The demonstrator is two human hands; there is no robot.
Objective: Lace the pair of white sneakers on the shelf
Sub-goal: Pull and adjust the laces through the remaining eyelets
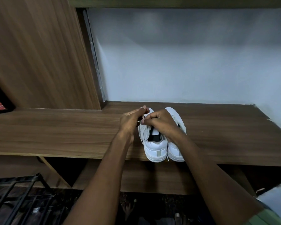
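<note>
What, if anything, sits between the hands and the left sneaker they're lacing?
Nothing visible. Both the left hand and right hand are already on the left sneaker, pinching its lace over the tongue. The right sneaker stands close beside it on the shelf, partly under the right wrist, not in between.

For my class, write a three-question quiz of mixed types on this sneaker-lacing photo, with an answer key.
1. True or false: both sneakers stand on the wooden shelf with their heels toward the camera.
2. Multiple choice: over which sneaker do the hands work? A) left sneaker B) right sneaker C) neither
3. Short answer: what do the left hand and right hand pinch between them?

Key
1. True.
2. A: both hands meet above the left sneaker's tongue.
3. The white lace, held up between the fingers of the two hands.
</note>
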